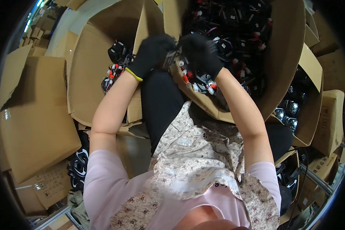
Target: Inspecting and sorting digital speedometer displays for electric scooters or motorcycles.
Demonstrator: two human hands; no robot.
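My left hand [153, 53], in a black glove with a yellow cuff edge, is closed above the gap between two open cartons. Close beside it, my right hand [201, 55], also in a black glove, is curled over the near rim of the right carton [203, 100]. Both hands are blurred by motion. Between them shows a small dark, greyish piece [171, 58], too smeared to name. Black electrical parts [234, 42] with white and red connectors fill the right carton. The left carton [89, 73] holds a smaller pile of similar wired parts [117, 53].
A closed brown carton [38, 111] stands at the left. At the right, an open box holds shiny wrapped round parts [290, 111]. More cartons [329, 115] stack beyond it. Black-and-white parts [79, 165] lie low on the left. A patterned apron [195, 153] covers my lap.
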